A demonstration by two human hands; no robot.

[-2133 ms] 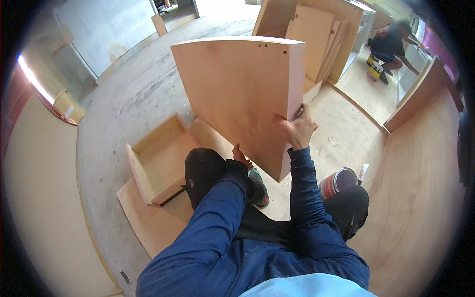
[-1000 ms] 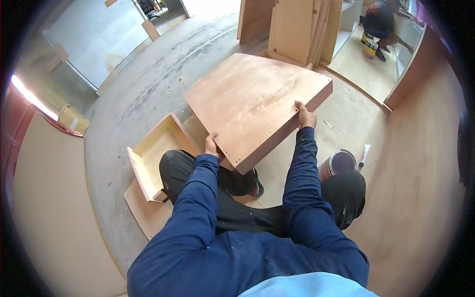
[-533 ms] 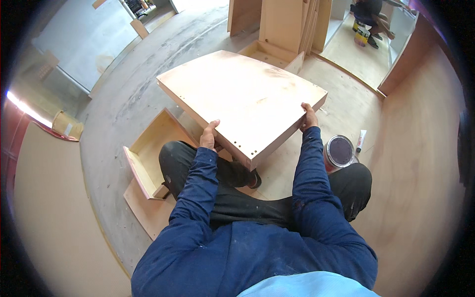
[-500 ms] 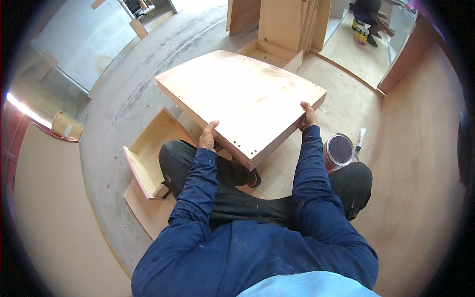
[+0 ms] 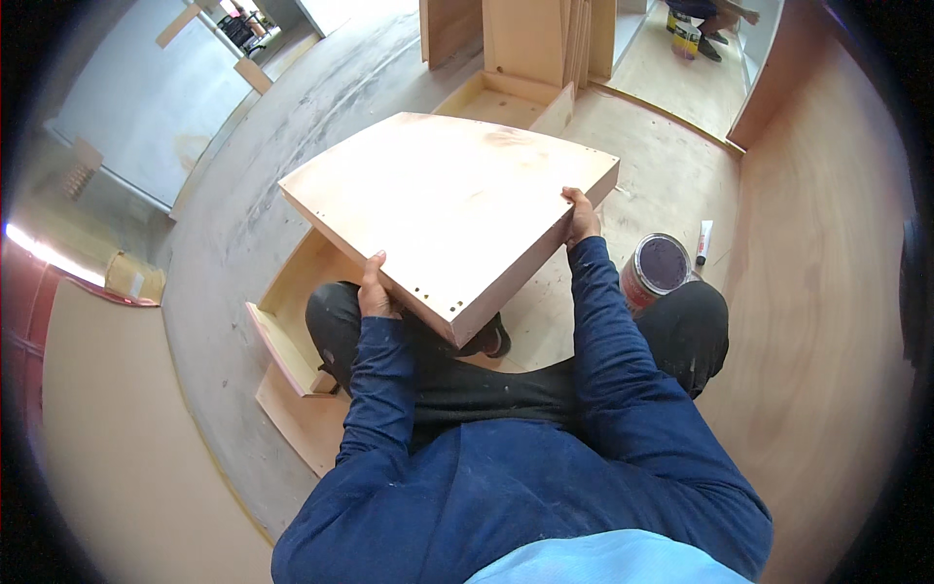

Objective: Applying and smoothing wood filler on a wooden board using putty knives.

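The concrete floor (image 5: 243, 224) and the plywood sheets (image 5: 827, 292) laid over it fill most of the view, with more cut panels (image 5: 530, 39) leaning upright at the far end. Held above the person's lap is the big plywood box panel (image 5: 448, 204), roughly level, its broad face up and its thick near edge showing small drilled holes. Under it and to the left lies an open wooden drawer box (image 5: 292, 311), resting on a flat board on the floor. Just right of the knee stands a round tin (image 5: 654, 268) with a dark lid, and beside that lies a small white tube (image 5: 703, 241)

The left hand (image 5: 375, 292) is clamped on the near left edge of the panel, thumb on top; the right hand (image 5: 581, 216) grips the right-hand corner edge, fingers wrapped over it. Both are closed on the wood

To handle this well, I judge the grip should stay wide and balanced so the panel stays level, with fingers kept clear of the underside before it comes down, and the corner kept away from the tin
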